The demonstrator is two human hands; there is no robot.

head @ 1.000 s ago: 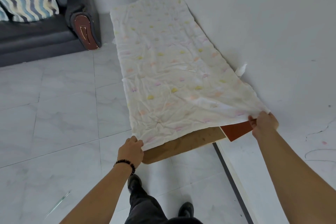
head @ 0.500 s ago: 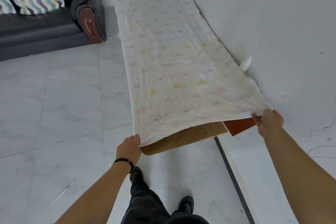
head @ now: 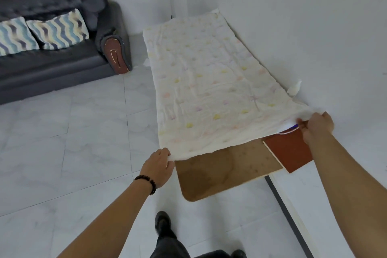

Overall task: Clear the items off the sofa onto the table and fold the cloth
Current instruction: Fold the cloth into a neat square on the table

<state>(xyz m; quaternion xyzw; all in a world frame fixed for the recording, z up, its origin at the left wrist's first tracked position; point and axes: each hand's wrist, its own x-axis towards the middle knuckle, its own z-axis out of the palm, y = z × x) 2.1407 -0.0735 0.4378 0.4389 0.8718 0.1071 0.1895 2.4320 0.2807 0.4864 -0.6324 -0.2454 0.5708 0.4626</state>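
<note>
A cream cloth (head: 209, 90) with pale yellow and pink spots lies spread flat over a long brown table (head: 226, 167) set against the right wall. My left hand (head: 158, 166) pinches the cloth's near left corner. My right hand (head: 316, 124) grips the near right corner and holds it slightly raised, showing a white and purple edge beneath. The table's bare near end shows below the cloth's lifted hem, with a reddish-brown board (head: 291, 151) lying on it at the right.
A dark grey sofa (head: 52, 65) with two wavy-striped cushions (head: 56, 29) stands at the far left. White tiled floor (head: 62, 142) spreads between it and the table. A white wall (head: 303, 27) runs along the table's right side. My shoes (head: 165, 224) show below.
Both hands have kept their grip on the near corners and drawn the hem back, so more bare table and red board show. The view has swung left, bringing more of the sofa in.
</note>
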